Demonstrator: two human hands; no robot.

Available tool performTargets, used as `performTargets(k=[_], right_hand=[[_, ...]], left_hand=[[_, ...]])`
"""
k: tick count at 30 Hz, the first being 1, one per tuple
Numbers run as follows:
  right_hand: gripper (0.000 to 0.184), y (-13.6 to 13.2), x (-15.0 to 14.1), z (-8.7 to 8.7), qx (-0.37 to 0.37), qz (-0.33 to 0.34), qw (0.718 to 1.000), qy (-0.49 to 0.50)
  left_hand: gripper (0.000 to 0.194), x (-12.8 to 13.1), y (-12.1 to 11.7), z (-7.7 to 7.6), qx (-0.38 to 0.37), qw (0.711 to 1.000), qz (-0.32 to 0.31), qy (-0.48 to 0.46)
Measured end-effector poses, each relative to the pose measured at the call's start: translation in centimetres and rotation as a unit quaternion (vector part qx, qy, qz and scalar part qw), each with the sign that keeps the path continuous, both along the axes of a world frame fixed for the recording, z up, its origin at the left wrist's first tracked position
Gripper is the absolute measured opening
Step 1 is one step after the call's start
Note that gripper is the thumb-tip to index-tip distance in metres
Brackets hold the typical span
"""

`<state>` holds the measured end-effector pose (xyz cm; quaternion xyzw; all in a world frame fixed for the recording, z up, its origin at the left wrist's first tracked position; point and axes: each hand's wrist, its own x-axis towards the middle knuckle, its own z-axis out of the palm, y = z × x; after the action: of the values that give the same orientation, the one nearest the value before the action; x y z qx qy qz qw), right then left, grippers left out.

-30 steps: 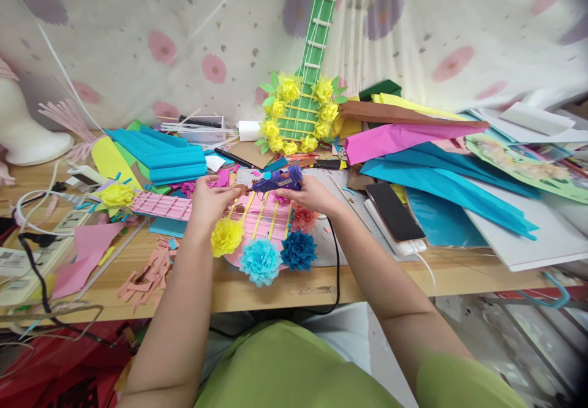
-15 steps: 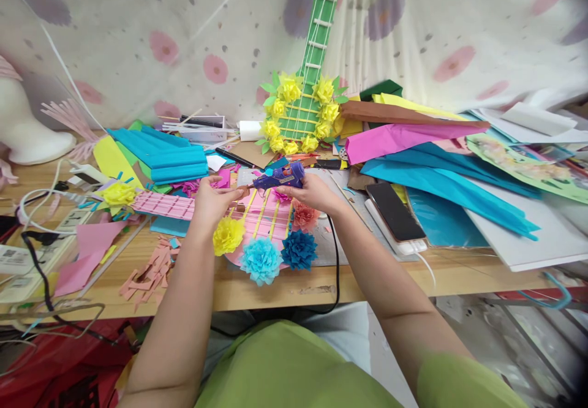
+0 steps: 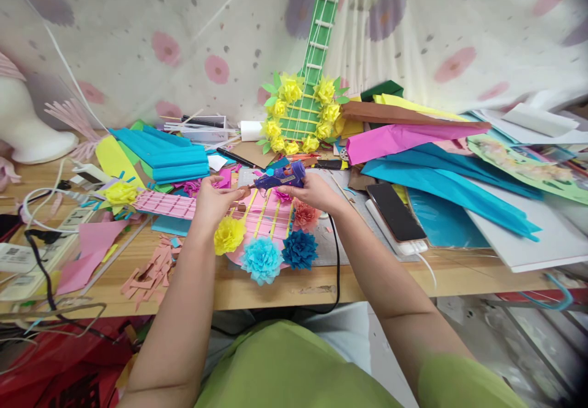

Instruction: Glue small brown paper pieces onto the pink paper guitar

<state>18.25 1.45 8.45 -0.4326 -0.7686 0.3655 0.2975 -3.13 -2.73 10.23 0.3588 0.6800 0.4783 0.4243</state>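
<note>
Right hand [image 3: 318,191] grips a glue gun [image 3: 281,176], nozzle [image 3: 252,186] toward 9 o'clock; left hand [image 3: 215,201] pinches a brown scrap [image 3: 244,192] over the pink guitar [image 3: 250,226], pale flower [image 3: 263,260] at its 6 o'clock.

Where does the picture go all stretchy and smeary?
Head view, left edge: the white stand looks stretched and soft; head view, middle: the glue gun and light blue flower look clearer; head view, top right corner: it goes dark.
</note>
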Motion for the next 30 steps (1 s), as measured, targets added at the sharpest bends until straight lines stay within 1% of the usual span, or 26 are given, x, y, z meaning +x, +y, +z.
performTargets(k=[4, 9, 14, 18, 20, 26, 30], right_hand=[[0.044, -0.1, -0.1, 0.2, -0.001, -0.005, 1.0, -0.009], [0.047, 0.0, -0.1, 0.2, 0.001, -0.005, 1.0, 0.004], [0.042, -0.2, 0.2, 0.4, 0.01, 0.002, 1.0, 0.011], [0.046, -0.5, 0.2, 0.6, -0.007, 0.007, 1.0, -0.008], [0.048, -0.5, 0.1, 0.6, -0.007, 0.009, 1.0, -0.01], [0.046, -0.3, 0.0, 0.4, -0.001, 0.003, 1.0, -0.023], [0.045, -0.4, 0.0, 0.4, -0.006, -0.001, 0.999, -0.034]], left_hand=[[0.064, 0.0, 0.0, 0.1, -0.004, 1.0, -0.002, 0.013], [0.063, -0.1, 0.0, 0.0, -0.007, 1.0, -0.013, 0.021], [0.061, -0.8, 0.5, -1.1, 0.014, 1.0, -0.016, 0.022], [0.063, -1.1, 0.9, -1.9, 0.028, 0.999, -0.007, 0.014], [0.064, -1.1, 0.8, -1.9, 0.03, 1.0, -0.006, 0.008], [0.062, -0.6, 0.4, -0.9, 0.01, 1.0, -0.005, 0.018], [0.06, -0.5, 0.4, -0.9, 0.017, 1.0, -0.006, -0.007]])
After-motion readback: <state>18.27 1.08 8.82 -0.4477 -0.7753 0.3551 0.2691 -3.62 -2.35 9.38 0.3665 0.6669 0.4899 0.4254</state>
